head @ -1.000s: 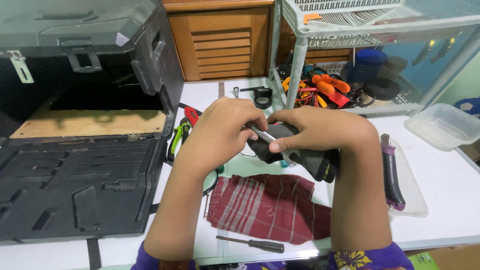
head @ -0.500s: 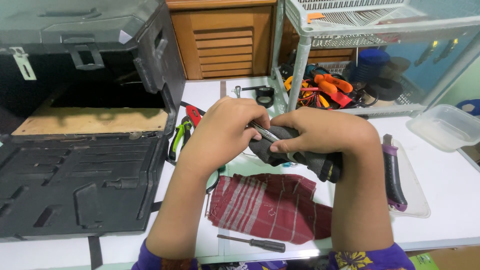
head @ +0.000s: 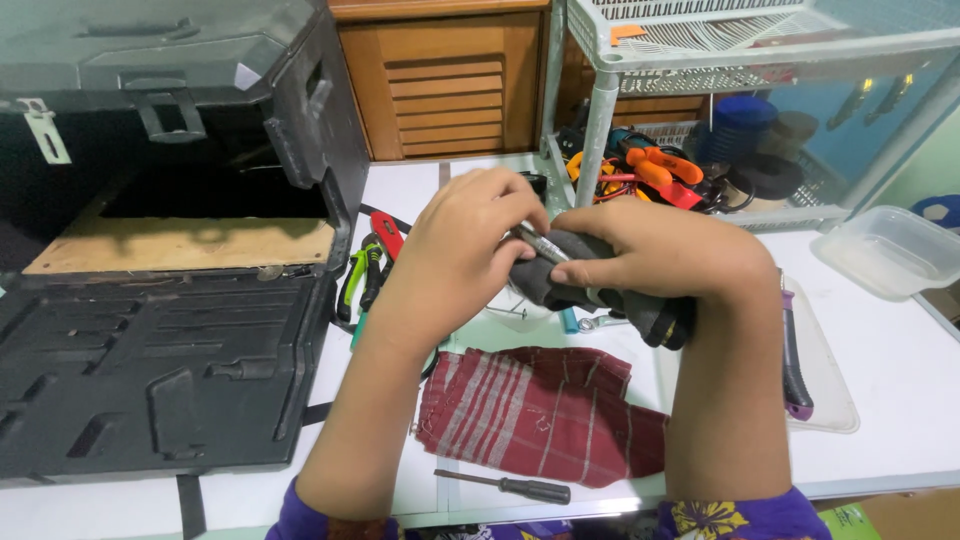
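Note:
My left hand pinches a slim metal tool by its shaft, over the middle of the white table. My right hand grips a dark grey cloth wrapped round the same tool, the cloth hanging down past my wrist. The two hands touch each other. Under them lies a red checked cloth flat on the table. How far the tool runs inside the grey cloth is hidden.
A big black tool case stands open at the left. Green-handled pliers and a red tool lie beside it. A small screwdriver rests near the front edge. A clear lid with a dark knife, a plastic tub and a rack with orange tools stand right.
Both hands have shifted slightly while keeping hold of the tool and grey cloth; my left fingers have slid along the shaft. Nothing else on the table moved.

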